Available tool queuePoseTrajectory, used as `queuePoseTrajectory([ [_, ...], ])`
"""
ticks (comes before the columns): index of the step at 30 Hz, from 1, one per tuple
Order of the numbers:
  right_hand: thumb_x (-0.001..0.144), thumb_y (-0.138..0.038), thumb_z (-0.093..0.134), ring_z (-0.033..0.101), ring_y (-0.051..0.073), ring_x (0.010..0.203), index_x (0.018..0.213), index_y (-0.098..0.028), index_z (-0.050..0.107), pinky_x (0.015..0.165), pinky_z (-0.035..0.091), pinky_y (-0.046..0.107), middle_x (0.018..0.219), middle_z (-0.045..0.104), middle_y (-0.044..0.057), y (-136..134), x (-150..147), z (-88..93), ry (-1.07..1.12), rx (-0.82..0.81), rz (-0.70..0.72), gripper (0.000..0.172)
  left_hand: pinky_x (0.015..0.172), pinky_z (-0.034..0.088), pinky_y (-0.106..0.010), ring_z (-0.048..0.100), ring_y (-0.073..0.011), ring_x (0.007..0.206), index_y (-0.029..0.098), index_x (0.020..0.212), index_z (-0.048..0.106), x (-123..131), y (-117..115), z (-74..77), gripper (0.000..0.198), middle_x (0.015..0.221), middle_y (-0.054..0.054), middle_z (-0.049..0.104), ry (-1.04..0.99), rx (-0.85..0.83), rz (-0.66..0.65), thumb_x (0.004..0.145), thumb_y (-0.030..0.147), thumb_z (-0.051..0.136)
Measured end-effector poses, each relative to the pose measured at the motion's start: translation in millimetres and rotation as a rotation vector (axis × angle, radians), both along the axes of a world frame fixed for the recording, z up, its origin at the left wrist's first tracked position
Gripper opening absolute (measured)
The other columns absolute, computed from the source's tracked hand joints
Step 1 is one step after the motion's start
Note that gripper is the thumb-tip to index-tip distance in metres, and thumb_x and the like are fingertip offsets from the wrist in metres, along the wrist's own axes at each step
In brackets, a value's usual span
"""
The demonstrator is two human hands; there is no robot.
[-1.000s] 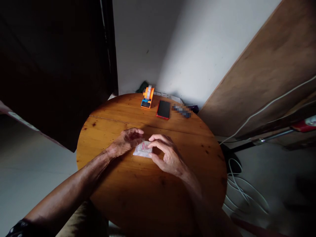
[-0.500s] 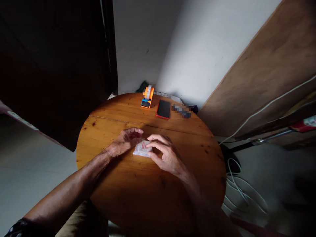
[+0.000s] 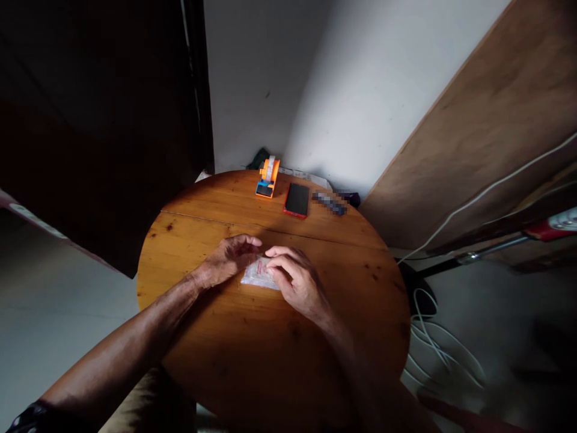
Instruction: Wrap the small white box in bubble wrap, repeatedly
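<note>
A small clear plastic packet (image 3: 258, 278) with red print lies flat on the round wooden table (image 3: 234, 355). My left hand (image 3: 229, 257) rests at its upper left side, fingers curved, with a gap between thumb and forefinger; the thumb is close to the packet's edge. Over the packet's right part, my right hand (image 3: 297, 281) has its thumb and forefinger drawn together at the plastic. The fingers hide that end of the packet, and what exactly lies between the tips is hard to see.
Toward the back of the table stand an orange and blue tape dispenser (image 3: 267, 177), a red-edged phone (image 3: 296, 200) and a blurred dark item (image 3: 330, 203). A white wall rises behind. White cable (image 3: 433, 343) lies coiled on the floor at right.
My right hand's thumb and forefinger have come together over the packet; they were spread apart before. My left hand and the packet have hardly moved.
</note>
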State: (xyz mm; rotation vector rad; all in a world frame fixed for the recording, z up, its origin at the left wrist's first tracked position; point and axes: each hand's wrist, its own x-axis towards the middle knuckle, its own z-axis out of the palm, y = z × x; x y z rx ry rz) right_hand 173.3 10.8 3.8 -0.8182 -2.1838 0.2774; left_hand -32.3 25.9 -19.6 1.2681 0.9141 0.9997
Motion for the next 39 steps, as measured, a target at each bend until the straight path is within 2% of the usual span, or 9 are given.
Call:
queuePoseTrajectory([
  [6,0.094,-0.015,0.048,0.065,0.02,0.103,0.089,-0.024,0.058,0.09,0.05,0.037,0.108,0.069,0.006,0.5,1.7,0.4,0.049,-0.033,-0.058,0.015,0.085,0.049,-0.035,0.064,-0.0201,0.094,0.017,0.109,0.064,0.8,-1.6,-0.6,0.041,0.105,-0.008,0.069,-0.004,0.016,0.06,0.074,0.035,0.076],
  [14,0.096,-0.018,0.05,0.064,0.019,0.103,0.09,-0.023,0.059,0.091,0.051,0.035,0.107,0.068,0.006,3.7,2.1,1.7,0.241,-0.125,-0.04,0.011,0.087,0.046,-0.036,0.061,-0.0206,0.098,0.016,0.119,0.057,3.5,-10.1,18.0,0.05,0.11,-0.009,0.066,0.049,-0.062,-0.088,0.074,0.029,0.076],
  [19,0.096,-0.025,0.051,0.066,0.018,0.097,0.089,-0.023,0.06,0.084,0.053,0.034,0.109,0.067,0.006,4.9,2.7,1.3,0.35,-0.25,-0.045,0.011,0.085,0.045,-0.034,0.059,-0.0175,0.095,0.017,0.12,0.056,7.2,-13.6,22.3,0.05,0.11,-0.008,0.064,0.005,-0.097,-0.123,0.074,0.025,0.077],
  [28,0.095,-0.036,0.055,0.068,0.017,0.092,0.092,-0.023,0.061,0.084,0.055,0.033,0.109,0.068,0.006,8.5,6.8,4.7,0.558,-0.46,-0.079,0.015,0.082,0.045,-0.03,0.059,-0.0153,0.091,0.019,0.122,0.056,8.1,-15.9,21.4,0.055,0.11,-0.006,0.066,-0.096,-0.101,-0.181,0.072,0.014,0.077],
  [34,0.093,-0.041,0.057,0.068,0.018,0.091,0.093,-0.023,0.063,0.085,0.054,0.036,0.102,0.07,0.005,12.2,8.6,5.7,0.578,-0.517,-0.114,0.019,0.083,0.044,-0.029,0.059,-0.0148,0.093,0.022,0.124,0.053,7.3,-14.7,16.0,0.058,0.11,-0.005,0.065,-0.143,-0.097,-0.208,0.072,0.012,0.076],
  [39,0.087,-0.042,0.063,0.068,0.022,0.101,0.113,-0.026,0.06,0.092,0.053,0.043,0.11,0.071,0.007,13.3,13.0,3.3,0.562,-0.663,-0.048,0.031,0.088,0.044,-0.032,0.059,-0.0166,0.099,0.022,0.126,0.05,7.0,-11.9,11.1,0.061,0.118,-0.009,0.062,-0.146,-0.093,-0.182,0.072,0.013,0.077],
])
